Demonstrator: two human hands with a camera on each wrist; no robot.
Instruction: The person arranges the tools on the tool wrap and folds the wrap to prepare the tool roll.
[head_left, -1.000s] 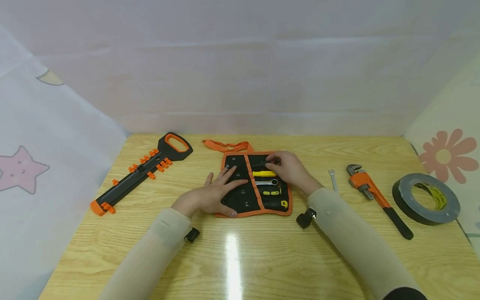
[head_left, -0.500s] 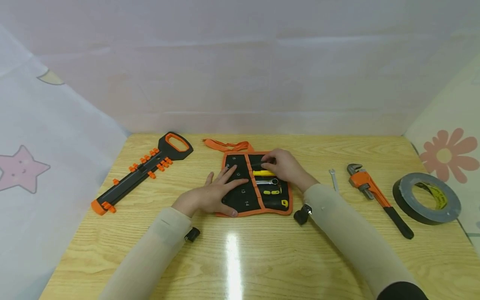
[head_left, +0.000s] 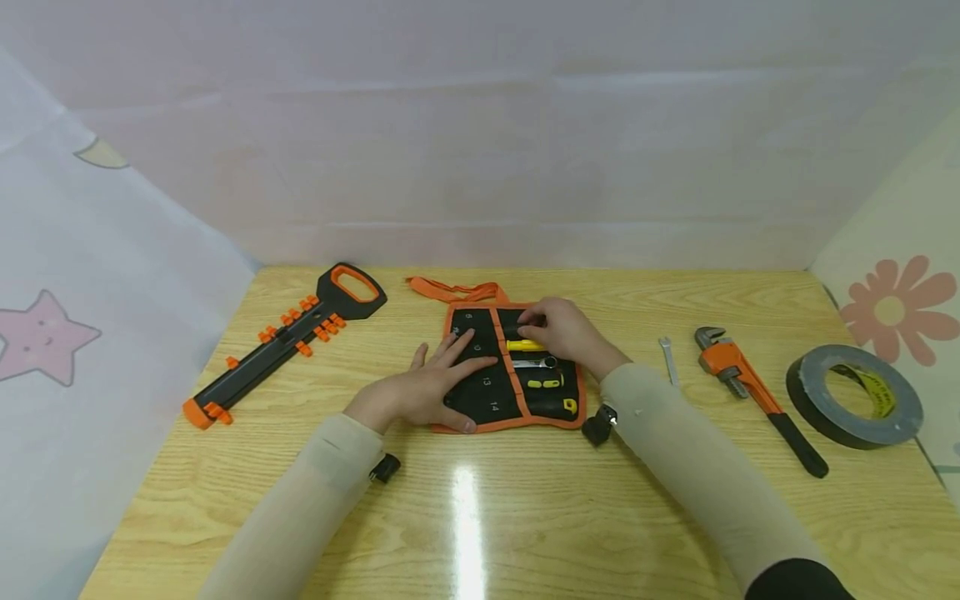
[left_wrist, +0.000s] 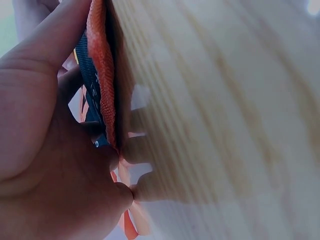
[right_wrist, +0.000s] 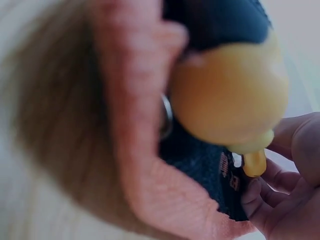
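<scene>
A black tool pouch (head_left: 487, 396) with orange trim and numbered pockets lies unrolled on the table in the head view. My left hand (head_left: 423, 392) rests on its left half, fingers spread; the left wrist view shows this palm beside the orange edge (left_wrist: 103, 75). At the top right pocket my right hand (head_left: 573, 333) has curled fingers and thumb close together; I cannot tell what they hold. Just below stands a yellow handle (head_left: 517, 345), then a ring-ended wrench (head_left: 531, 364). A rounded yellow end (right_wrist: 230, 95) fills the middle of the right wrist view.
A black and orange rack (head_left: 262, 367) lies at left. Orange ties (head_left: 457, 292) trail behind the pouch. To the right lie a small wrench (head_left: 668, 358), an orange pipe wrench (head_left: 750, 387) and a roll of grey tape (head_left: 817, 404). Fabric walls stand behind and beside.
My right hand has moved slightly left along the pouch's top right pocket, its sleeve following and now covering more of the yellow handle. My left hand stays where it was.
</scene>
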